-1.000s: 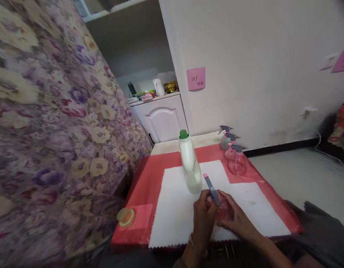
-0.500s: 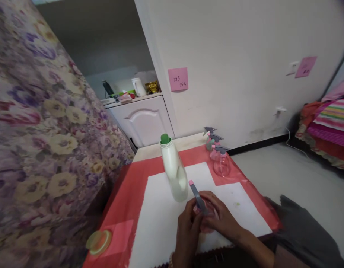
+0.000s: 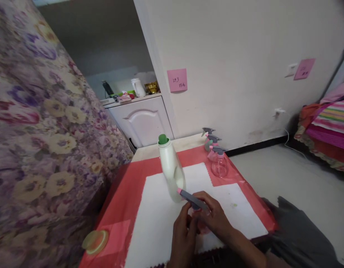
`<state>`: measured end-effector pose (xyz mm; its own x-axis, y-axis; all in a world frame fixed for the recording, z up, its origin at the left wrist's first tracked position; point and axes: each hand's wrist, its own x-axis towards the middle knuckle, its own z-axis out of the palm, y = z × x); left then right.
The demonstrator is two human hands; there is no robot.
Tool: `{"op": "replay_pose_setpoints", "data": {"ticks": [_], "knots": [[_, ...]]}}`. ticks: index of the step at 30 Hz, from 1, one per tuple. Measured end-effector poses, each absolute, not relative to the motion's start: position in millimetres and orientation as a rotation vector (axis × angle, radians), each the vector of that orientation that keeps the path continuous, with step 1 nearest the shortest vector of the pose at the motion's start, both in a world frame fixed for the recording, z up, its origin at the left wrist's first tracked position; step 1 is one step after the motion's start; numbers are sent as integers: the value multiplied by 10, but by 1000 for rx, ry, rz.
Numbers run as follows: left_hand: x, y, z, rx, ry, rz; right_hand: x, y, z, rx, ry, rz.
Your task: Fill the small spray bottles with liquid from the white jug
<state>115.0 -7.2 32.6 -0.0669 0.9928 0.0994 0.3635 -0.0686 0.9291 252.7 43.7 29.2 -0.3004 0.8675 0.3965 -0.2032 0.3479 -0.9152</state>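
Both my hands are wrapped round a small pink spray bottle [image 3: 201, 227] at the near edge of the white cloth [image 3: 155, 223]. My left hand [image 3: 184, 234] grips its left side and neck. My right hand [image 3: 215, 219] covers its right side and top. The bottle's grey spray head [image 3: 192, 200] with a pink nozzle tip points left, toward a tall white bottle [image 3: 172, 173] with a green spout that stands just beyond my hands.
The table has a red cover [image 3: 127, 186]. Further pink and green spray bottles [image 3: 216, 160] stand at its far right corner. A yellow-green cap [image 3: 95, 241] lies at the near left. Floral fabric [image 3: 49, 130] hangs at the left; a white cabinet [image 3: 141, 121] is behind.
The spray head has turned from pointing up and away to pointing left. My hands stayed on the small bottle. The camera view swung to the right earlier.
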Motion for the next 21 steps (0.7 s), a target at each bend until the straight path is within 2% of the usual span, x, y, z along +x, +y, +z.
{"op": "replay_pose_setpoints", "data": {"ticks": [12,21], "knots": [[1263,-103,448,1409,1498,1238,2600,434,224,-564,-1460,1223],[1352,35,460,1336,1625,1271,2578,389,118,-674,-1473,1078]]}}
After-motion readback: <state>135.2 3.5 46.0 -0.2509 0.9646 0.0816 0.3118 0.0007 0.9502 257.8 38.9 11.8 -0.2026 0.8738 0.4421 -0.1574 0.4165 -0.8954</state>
